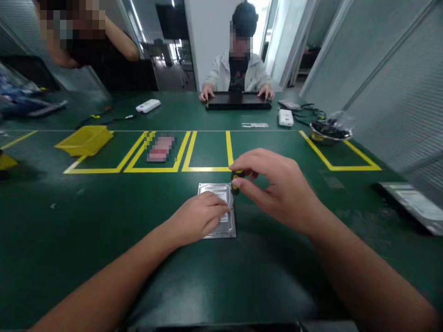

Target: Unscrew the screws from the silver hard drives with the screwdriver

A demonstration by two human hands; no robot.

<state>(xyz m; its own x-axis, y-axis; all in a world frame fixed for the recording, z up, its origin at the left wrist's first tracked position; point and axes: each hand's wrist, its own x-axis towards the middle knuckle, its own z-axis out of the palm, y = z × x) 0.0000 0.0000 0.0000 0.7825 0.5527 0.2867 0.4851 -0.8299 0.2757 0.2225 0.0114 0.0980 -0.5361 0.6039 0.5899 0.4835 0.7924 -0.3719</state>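
A silver hard drive with a white label lies flat on the green table in front of me. My left hand rests over it, fingers pressed together and holding it against the tabletop, so much of the label is covered. My right hand pinches a small black-and-yellow screwdriver between thumb and fingers. The screwdriver stands roughly upright above the drive's upper right corner. Its tip is too small to make out, so I cannot tell whether it touches a screw.
Yellow tape marks off areas across the table. A yellow basket sits left, a metal bowl of dark items right. Another drive-like unit lies far right. Opposite, a person has both hands on a black panel.
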